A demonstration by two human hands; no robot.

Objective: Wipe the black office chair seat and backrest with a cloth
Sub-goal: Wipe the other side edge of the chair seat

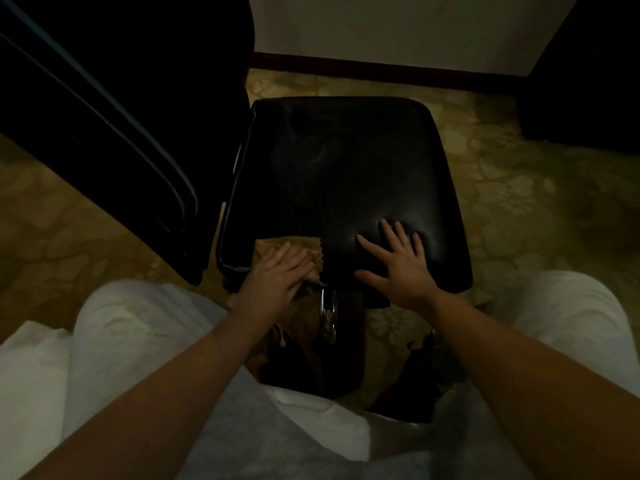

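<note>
The black chair seat (346,174) fills the middle of the view, glossy and seen from above. A tall dark panel with pale edge lines, which looks like the backrest (114,126), rises along the seat's left side. A tan cloth (313,255) with a zigzag edge lies on the seat's near left corner. My left hand (273,275) lies flat on the cloth, pressing it down with the fingers together. My right hand (398,265) rests palm down on the seat's near right part, fingers spread, holding nothing.
A chrome column (327,313) and the black chair base (419,379) show below the seat's near edge, between my white-trousered knees. Patterned carpet (512,188) surrounds the chair. A pale wall with a dark baseboard (381,69) is beyond, and dark furniture (588,81) stands at the upper right.
</note>
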